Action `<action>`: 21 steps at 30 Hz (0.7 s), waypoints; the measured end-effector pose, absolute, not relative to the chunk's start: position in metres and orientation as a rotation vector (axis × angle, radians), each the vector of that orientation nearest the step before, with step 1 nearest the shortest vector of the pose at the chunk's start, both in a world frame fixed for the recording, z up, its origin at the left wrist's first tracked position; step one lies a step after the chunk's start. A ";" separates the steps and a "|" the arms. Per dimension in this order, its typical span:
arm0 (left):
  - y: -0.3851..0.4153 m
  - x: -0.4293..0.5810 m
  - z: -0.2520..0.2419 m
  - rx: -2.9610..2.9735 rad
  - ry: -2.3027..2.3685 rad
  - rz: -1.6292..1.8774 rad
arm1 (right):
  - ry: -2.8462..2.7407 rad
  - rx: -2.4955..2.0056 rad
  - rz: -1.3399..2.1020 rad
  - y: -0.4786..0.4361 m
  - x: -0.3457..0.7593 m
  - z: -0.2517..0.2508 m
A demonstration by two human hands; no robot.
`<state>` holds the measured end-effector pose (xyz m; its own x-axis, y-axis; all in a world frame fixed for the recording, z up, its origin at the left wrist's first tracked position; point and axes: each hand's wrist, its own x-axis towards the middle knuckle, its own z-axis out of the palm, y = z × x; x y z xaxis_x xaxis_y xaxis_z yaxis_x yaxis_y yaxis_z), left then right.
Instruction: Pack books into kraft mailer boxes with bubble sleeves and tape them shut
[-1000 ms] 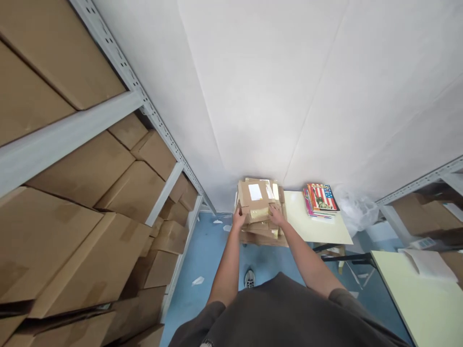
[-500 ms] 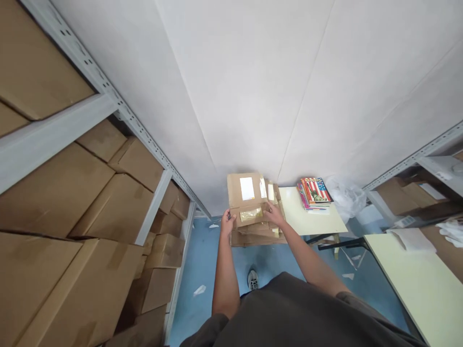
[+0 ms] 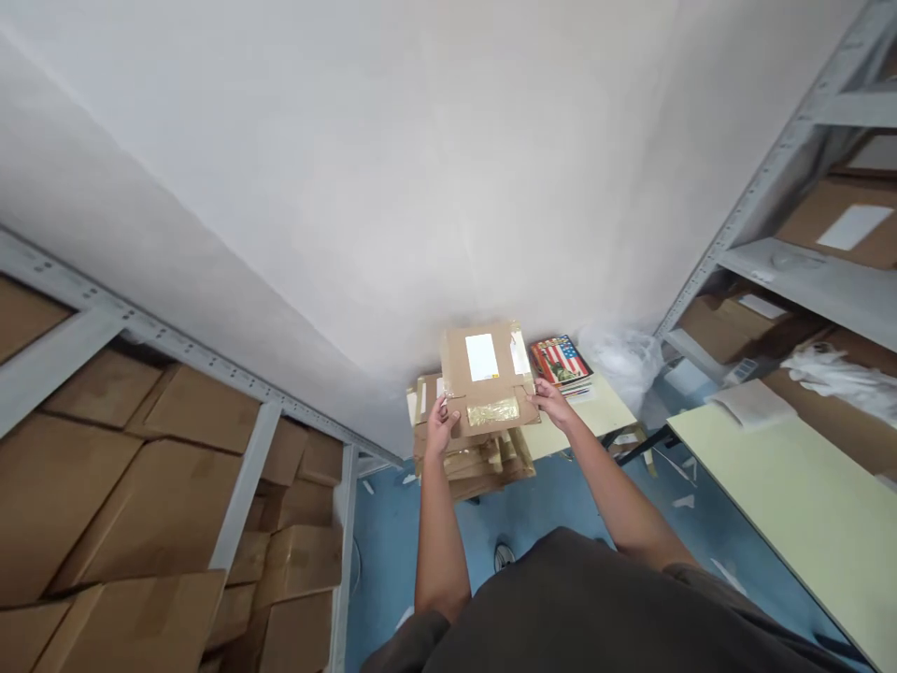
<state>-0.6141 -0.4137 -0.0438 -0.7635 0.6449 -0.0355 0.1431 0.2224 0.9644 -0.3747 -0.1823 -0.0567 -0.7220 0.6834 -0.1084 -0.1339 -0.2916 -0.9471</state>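
Both hands hold up a flattened cardboard box [image 3: 455,369] with a white label and a strip of shiny tape on it. My left hand [image 3: 441,425] grips its lower left corner, and my right hand [image 3: 552,404] pinches its lower right edge. Below and behind it lies a pile of flattened cardboard [image 3: 483,483], partly hidden by the held piece. To the right of the box, a stack of comic magazines [image 3: 561,360] rests on the pale table [image 3: 603,411].
Shelving with many cardboard boxes [image 3: 154,505] stands on the left. On the right are another shelf [image 3: 819,280], a second pale table [image 3: 791,495] and a clear plastic bag [image 3: 620,360]. Paper scraps [image 3: 683,502] lie on the blue floor. A white wall [image 3: 448,168] rises ahead.
The flattened box has been lifted off the pile and turned more fully toward me. My right hand has shifted to its right edge. The view has swung to the right.
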 end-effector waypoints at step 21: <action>0.003 -0.234 -0.069 1.041 1.262 1.146 | -0.889 -1.193 1.417 -0.042 0.097 -0.055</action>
